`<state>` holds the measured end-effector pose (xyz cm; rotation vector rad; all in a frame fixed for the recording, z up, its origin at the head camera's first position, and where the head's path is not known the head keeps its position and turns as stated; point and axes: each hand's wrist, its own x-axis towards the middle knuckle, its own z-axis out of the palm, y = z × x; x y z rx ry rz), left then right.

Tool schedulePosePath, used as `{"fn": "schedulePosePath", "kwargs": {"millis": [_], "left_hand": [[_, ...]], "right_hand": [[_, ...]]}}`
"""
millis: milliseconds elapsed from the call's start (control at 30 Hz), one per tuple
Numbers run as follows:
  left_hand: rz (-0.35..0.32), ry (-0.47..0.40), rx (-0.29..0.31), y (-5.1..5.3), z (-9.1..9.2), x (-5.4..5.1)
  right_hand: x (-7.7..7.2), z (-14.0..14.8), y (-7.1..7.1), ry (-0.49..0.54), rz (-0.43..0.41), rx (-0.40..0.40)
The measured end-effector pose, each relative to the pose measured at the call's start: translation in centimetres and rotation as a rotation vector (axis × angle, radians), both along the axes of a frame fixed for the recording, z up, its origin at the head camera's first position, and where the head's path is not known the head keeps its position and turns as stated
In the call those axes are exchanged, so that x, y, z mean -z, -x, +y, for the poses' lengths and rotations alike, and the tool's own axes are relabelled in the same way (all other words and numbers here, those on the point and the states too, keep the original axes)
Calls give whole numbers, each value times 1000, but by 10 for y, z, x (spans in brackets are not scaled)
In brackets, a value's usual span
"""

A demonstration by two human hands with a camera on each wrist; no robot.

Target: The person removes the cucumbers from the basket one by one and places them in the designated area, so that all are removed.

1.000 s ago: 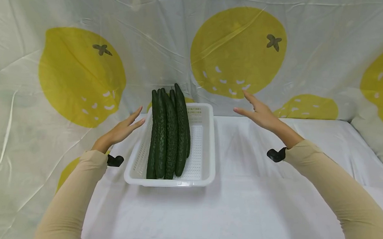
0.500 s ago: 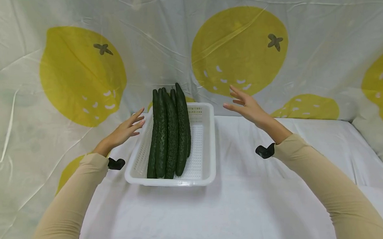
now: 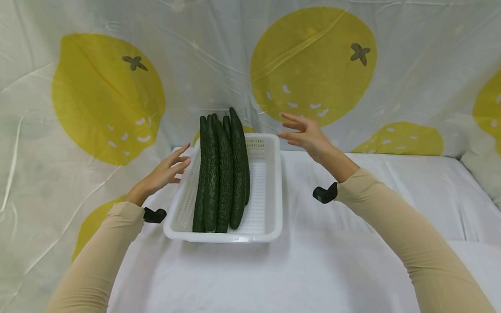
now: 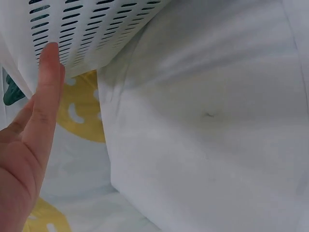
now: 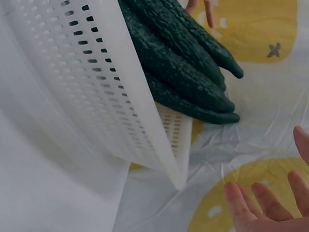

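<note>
Several long dark green cucumbers [image 3: 225, 183] lie side by side in a white perforated basket [image 3: 274, 190], their far ends over its back rim. The left hand [image 3: 159, 173] is beside the basket's left side, fingers relaxed and holding nothing; whether it touches the rim cannot be told. In the left wrist view that hand [image 4: 36, 125] is beside the slotted basket wall [image 4: 89, 29]. Off the back right corner, the right hand [image 3: 308, 136] hangs in the air with fingers spread and slightly bent. The right wrist view shows this hand [image 5: 275, 208] apart from the basket [image 5: 145, 111] and cucumbers [image 5: 183, 72].
A white cloth [image 3: 312, 271] covers the table under the basket. Behind it hangs a pale curtain [image 3: 205, 42] with large yellow lemon prints. A black wrist device [image 3: 325, 193] is at the right sleeve, another [image 3: 154, 215] at the left.
The right hand has moved left towards the basket, and its fingers have bent slightly. The left hand has shifted slightly right, its fingers more spread. Basket and cucumbers have stayed in place.
</note>
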<state>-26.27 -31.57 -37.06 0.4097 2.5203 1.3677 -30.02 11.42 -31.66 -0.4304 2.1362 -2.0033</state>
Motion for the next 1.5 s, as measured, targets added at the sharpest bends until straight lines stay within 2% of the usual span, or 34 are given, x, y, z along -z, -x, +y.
{"fn": "schedulePosePath", "kwargs": {"millis": [233,467,700,967,1433,1500], "left_hand": [[-19,8,-16,-1,0,3],[-34,4,-26,0,0,6],[-26,17,-16,1,-2,13],[-32,15,-28,1,-3,15],[-2,-34,-84,-4,-1,24],[0,-40,-82,-7,2,22]], "right_hand": [[6,-17,0,28,-43,-8],[8,-35,-2,1,-92,10],[9,-54,-3,-18,-128,9],[13,-70,-3,10,-160,8],[29,-97,-3,28,-192,19],[32,-101,-1,27,-202,28]]}}
